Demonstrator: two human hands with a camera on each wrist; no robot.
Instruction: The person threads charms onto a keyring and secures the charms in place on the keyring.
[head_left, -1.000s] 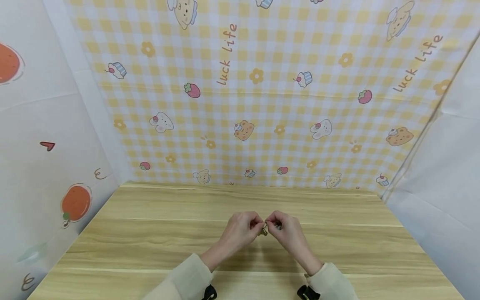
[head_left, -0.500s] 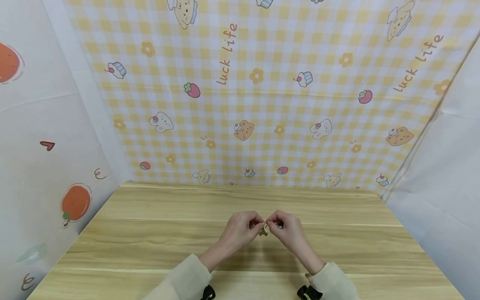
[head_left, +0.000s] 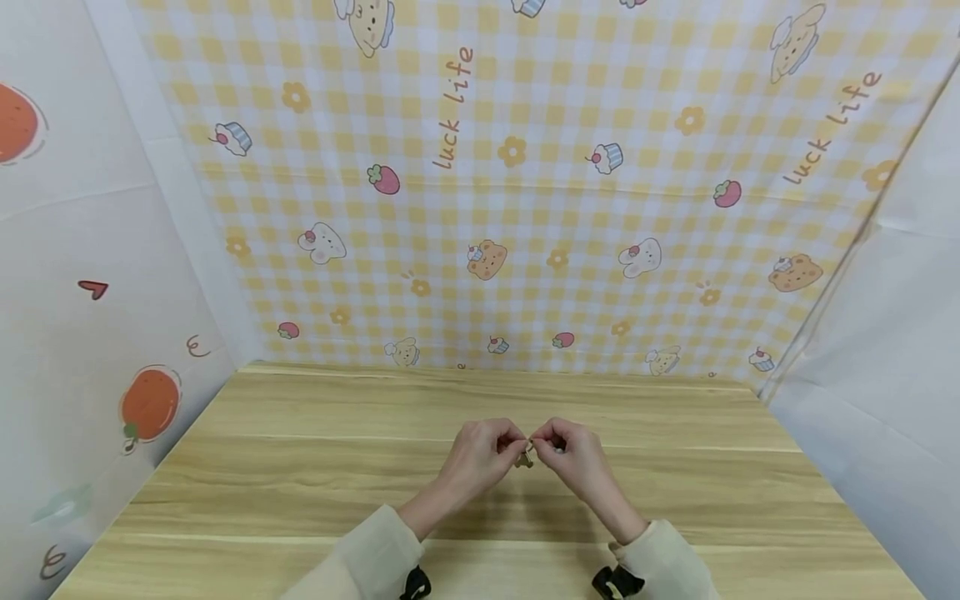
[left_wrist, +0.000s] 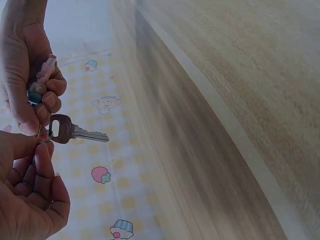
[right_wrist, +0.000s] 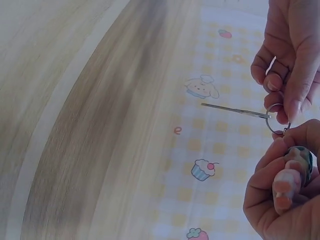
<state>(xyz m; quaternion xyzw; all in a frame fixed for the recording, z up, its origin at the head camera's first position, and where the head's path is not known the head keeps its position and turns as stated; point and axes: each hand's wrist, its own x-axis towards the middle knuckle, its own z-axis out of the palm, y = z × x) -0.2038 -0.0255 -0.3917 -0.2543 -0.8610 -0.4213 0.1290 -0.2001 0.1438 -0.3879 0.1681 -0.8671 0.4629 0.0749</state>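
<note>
Both hands meet over the middle of the table in the head view. My left hand (head_left: 483, 454) pinches a thin metal key ring (right_wrist: 271, 119) between thumb and finger. A single key (left_wrist: 62, 129) hangs from that ring, its toothed blade sticking out free; the right wrist view shows it edge-on. My right hand (head_left: 579, 462) pinches at the ring's edge by a small gold-coloured link (left_wrist: 39, 131). Curled in its palm is a keychain charm (right_wrist: 287, 182) with pink, whitish and teal parts, partly hidden by the fingers.
The wooden table (head_left: 300, 467) spreads below the hands. Behind it hangs a yellow checked cloth (head_left: 555, 208) with cartoon prints. White sheets form the left side (head_left: 60, 350) and the right side (head_left: 862, 400). Black straps (head_left: 618, 582) sit at the wrists.
The hands stay nearly in place, fingertips together at the ring. The key below them has shifted and turned slightly.
</note>
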